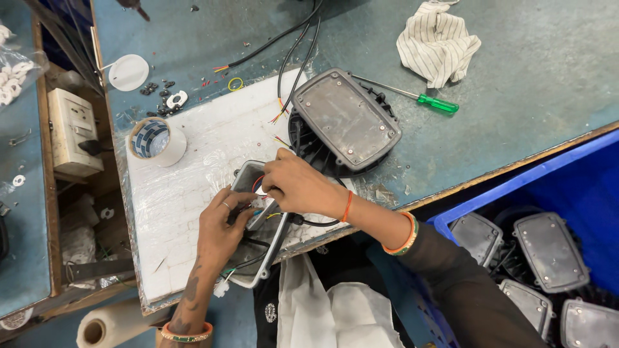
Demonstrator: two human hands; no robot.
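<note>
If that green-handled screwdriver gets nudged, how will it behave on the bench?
The screwdriver lies flat on the bench top, clear of both hands, so it cannot tip. Its rounded green handle would probably let it roll. The thin metal shaft looks stiff, and it likely weighs little.

Left hand [222, 225]: finger ring, forearm tattoo, orange-green bangle; right hand [296, 187]: red wrist thread, orange-green bangle, dark sleeve.

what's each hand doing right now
left hand: fingers curled on the parts inside the open grey box.
right hand: closed, pinching wires in the box.
</note>
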